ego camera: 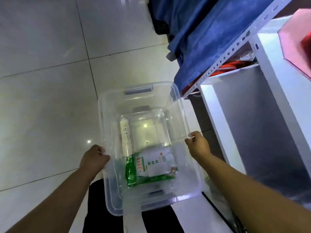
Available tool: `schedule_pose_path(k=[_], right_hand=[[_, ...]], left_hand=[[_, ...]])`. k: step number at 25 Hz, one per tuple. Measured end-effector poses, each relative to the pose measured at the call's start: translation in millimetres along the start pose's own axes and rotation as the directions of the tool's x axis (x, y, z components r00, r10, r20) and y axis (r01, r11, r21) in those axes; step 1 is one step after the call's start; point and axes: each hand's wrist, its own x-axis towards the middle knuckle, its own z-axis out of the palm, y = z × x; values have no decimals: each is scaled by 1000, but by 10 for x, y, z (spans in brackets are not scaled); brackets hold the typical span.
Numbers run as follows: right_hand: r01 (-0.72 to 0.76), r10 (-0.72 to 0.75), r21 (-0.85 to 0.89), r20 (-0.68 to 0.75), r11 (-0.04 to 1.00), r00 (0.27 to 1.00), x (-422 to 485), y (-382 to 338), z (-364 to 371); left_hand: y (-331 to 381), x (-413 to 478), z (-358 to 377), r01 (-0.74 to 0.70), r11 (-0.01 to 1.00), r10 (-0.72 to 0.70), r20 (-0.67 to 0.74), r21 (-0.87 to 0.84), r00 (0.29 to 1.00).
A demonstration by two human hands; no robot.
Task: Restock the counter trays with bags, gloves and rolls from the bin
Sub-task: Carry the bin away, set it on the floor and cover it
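I hold a clear plastic bin [107, 105] above the tiled floor. My left hand [94, 157] grips its left rim and my right hand [198, 145] grips its right rim. Inside, near the front, lies a green and white packet [151, 167] with printed labels. A white roll [125, 137] with dark print lies lengthwise along the left side of the bin floor. The far half of the bin floor is bare.
A white counter unit [252, 115] stands to the right, with a perforated metal shelf post [223, 56] and blue cloth [198, 31] beyond it. A pink box [296, 42] sits at the upper right. Glossy floor tiles [42, 81] spread to the left.
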Motion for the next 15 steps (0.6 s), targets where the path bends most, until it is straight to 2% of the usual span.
schedule_pose_path(k=[4, 7, 10, 15], right_hand=[[-71, 73, 56, -33, 996, 997, 845, 269, 450], [-124, 134, 84, -131, 989, 982, 1333, 430, 730], [-149, 178, 150, -204, 977, 963, 1635, 533, 918], [-132, 182, 208, -244, 969, 953, 1868, 664, 1058]], left_hand=[[-74, 907, 512, 61, 998, -61, 49, -1, 997], [-121, 1412, 861, 74, 997, -74, 67, -4, 995], [-157, 1685, 1093, 68, 998, -68, 100, 4, 993], [-261, 1855, 1291, 75, 997, -70, 113, -35, 991]])
